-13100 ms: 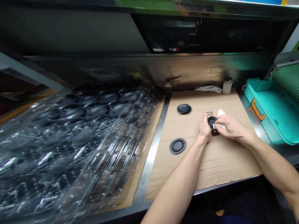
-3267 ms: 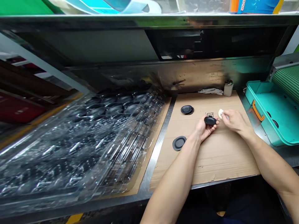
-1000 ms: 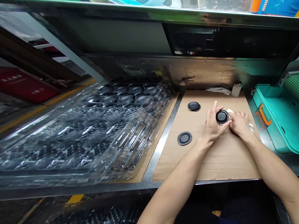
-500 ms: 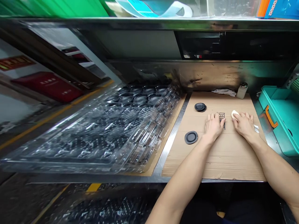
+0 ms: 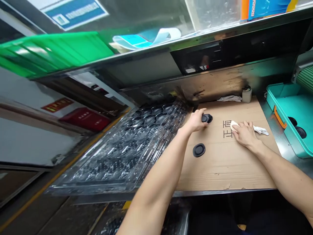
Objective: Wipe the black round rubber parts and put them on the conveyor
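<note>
My left hand point(image 5: 196, 120) is at the far left of the cardboard, with thumb and fingers closed around the edge of a black oval part point(image 5: 207, 118). More than one such part may be stacked there; I cannot tell. Nearer to me, a second black oval part point(image 5: 199, 150) lies flat on the cardboard sheet point(image 5: 244, 166). My right hand point(image 5: 245, 133) rests beside the printed black characters, its fingers closed on a white cloth point(image 5: 261, 130). One bunched end of that cloth sticks out by the fingertips, and the other trails to the right.
Clear plastic trays point(image 5: 110, 150) with black round parts stand left of the cardboard. On the right is a teal bin point(image 5: 297, 143) with black parts in it. A small bottle point(image 5: 246, 94) and white gloves or cloth point(image 5: 229, 98) lie at the back, under a metal shelf.
My left hand has moved left and away from the printed characters to the far black oval part, closing on it. My right hand stays on the cloth. The view has tilted.
</note>
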The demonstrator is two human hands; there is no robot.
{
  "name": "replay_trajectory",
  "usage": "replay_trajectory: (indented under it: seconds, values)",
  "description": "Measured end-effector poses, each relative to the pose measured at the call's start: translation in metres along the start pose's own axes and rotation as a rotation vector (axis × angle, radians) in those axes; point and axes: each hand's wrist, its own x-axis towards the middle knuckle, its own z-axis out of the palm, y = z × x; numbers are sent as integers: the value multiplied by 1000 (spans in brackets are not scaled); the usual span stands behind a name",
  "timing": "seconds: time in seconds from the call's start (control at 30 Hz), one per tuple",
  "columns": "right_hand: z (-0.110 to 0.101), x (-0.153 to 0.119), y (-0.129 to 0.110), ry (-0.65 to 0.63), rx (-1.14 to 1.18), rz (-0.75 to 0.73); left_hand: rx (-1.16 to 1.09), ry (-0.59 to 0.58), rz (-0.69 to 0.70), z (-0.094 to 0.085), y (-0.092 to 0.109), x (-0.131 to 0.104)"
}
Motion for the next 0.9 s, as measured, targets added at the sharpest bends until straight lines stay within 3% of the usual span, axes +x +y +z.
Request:
replay_trajectory:
  seconds: [0.13, 0.37, 0.47, 0.63, 0.8, 0.9]
  values:
    - [-1, 0, -2, -9, 9, 4, 78, -194, -82, -9, -21, 39]
    - [0, 0, -3, -27, 37, 5, 292, -426, -30, 0, -19, 70]
    - [-1, 0, -4, -27, 35, 10, 336, -477, -23, -5, -14, 72]
    - [-3, -1, -4, -30, 41, 3, 374, -447, 24, -9, -9, 63]
    - [4, 1, -1, -19, 58, 11, 373, -470, 58, 6, -1, 58]
    - [-5, 1, -10, 14, 63, 46, 429, -489, 81, 14, 6, 56]
